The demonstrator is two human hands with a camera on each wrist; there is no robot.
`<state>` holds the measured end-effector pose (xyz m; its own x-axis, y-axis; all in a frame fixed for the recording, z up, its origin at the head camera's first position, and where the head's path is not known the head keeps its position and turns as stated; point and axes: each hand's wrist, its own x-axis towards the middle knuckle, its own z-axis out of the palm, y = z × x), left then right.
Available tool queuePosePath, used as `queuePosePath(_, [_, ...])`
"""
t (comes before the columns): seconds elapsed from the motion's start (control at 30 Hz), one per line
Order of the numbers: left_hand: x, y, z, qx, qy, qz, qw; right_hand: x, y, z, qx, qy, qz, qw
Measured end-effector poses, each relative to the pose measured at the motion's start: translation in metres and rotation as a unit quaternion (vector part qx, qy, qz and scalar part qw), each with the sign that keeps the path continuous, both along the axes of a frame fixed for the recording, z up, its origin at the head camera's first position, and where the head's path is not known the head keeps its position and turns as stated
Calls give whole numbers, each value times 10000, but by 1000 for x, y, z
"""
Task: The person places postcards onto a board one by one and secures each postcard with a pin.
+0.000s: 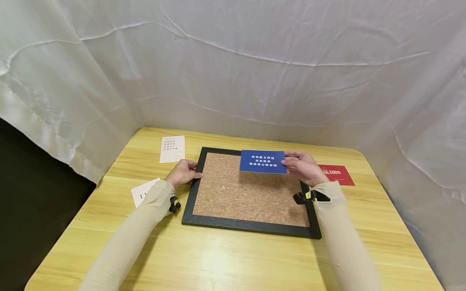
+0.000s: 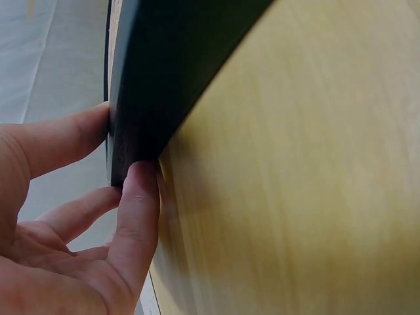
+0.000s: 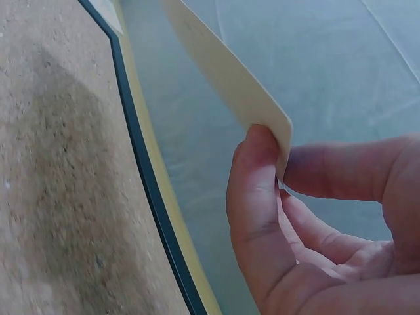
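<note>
A cork board [image 1: 251,198] in a black wooden frame lies on the table. My left hand [image 1: 181,173] grips the left side of its frame; in the left wrist view the thumb [image 2: 72,139] is on the frame's face and a fingertip [image 2: 140,180] presses at its lower edge. Over the upper right part of the cork, my right hand [image 1: 305,166] holds a blue card [image 1: 259,161] with white writing by its right end. The right wrist view shows the card's pale back [image 3: 230,75], pinched between thumb and finger, with its shadow on the cork.
On the table [image 1: 214,266], a white card with writing [image 1: 172,149] lies behind my left hand, and another white card [image 1: 143,191] is partly covered by the left sleeve. A red card [image 1: 338,175] lies right of the board. Pale curtains [image 1: 247,81] hang behind and at both sides.
</note>
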<state>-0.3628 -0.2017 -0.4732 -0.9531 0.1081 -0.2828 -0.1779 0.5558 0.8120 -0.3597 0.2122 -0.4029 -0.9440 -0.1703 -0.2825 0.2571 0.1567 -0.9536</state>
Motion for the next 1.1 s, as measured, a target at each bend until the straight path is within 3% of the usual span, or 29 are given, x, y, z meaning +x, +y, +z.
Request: queuePosePath(1.1, [-2, 2, -3, 91, 34, 44, 9999, -22, -76, -26, -5, 27, -177, 9998])
